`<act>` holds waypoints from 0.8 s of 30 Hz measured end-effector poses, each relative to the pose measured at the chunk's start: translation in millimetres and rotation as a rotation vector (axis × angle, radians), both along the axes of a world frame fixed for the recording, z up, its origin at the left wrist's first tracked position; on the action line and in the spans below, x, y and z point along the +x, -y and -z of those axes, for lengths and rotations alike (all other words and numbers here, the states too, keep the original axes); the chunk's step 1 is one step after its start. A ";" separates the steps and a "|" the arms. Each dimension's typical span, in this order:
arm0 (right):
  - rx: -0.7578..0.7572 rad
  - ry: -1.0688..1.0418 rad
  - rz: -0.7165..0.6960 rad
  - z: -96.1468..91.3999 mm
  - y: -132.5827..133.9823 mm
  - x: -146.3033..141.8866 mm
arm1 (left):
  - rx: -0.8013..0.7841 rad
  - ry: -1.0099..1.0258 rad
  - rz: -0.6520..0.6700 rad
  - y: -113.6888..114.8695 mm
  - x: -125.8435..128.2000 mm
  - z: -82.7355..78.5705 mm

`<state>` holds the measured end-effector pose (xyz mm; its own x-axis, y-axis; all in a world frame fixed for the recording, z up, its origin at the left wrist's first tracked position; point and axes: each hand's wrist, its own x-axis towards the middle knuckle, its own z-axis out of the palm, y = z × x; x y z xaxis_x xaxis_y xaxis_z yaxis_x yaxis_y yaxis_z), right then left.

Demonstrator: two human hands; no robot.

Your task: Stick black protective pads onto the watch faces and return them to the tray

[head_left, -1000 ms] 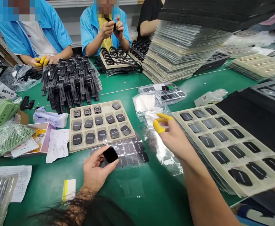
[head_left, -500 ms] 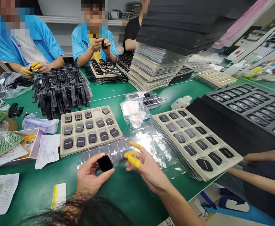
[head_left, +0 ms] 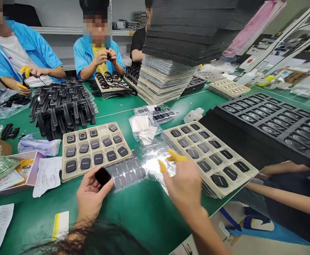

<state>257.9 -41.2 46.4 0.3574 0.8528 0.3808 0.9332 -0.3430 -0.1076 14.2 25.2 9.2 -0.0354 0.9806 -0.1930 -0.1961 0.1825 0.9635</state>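
Black and glossy, a square watch piece (head_left: 102, 176) lies in the cupped left hand (head_left: 92, 198), its fingers curled loosely under it and holding it low over the green counter (head_left: 144, 216). The right hand (head_left: 182, 186) is open and empty, with its fingers spread and yellow finger cots (head_left: 176, 157) on two of them. It hangs over a shiny clear plastic bag (head_left: 155, 164), though whether it touches the bag is hard to tell.

Between the hands lies a clear sheet of dark pieces (head_left: 127, 173). Beside it, to the left, is a beige tray (head_left: 64, 175) holding rows of black pieces, and another loaded beige tray (head_left: 237, 186) sits to the right. Beyond them rise a tall stack of trays (head_left: 165, 79) and a pile of black watch straps (head_left: 61, 106). Across the counter, a co-worker in a blue jacket (head_left: 84, 56) holds a small dark item (head_left: 108, 55) in both hands.
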 end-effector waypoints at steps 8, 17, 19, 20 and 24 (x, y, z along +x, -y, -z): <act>-0.539 -0.388 0.118 20.3 -23.7 -59.6 | -0.042 0.012 0.025 -2.8 -3.1 -0.7; -0.520 -0.419 0.169 14.1 -25.2 -65.6 | -0.070 0.018 0.017 -6.7 -5.7 -1.2; -0.520 -0.394 0.189 15.4 -28.1 -74.0 | -0.076 0.024 0.018 -7.2 -5.6 -1.8; -0.529 -0.397 0.194 15.3 -30.1 -76.9 | -0.078 0.024 0.020 -7.3 -5.5 -2.3; -0.570 -0.465 0.198 11.2 -38.2 -78.0 | -0.076 0.025 0.018 -7.4 -5.7 -4.0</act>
<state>179.8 -3.1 35.2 0.5398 0.7758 -0.3267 0.7503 -0.6194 -0.2310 8.5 32.6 13.2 -0.0127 0.9634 -0.2677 -0.2158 0.2588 0.9415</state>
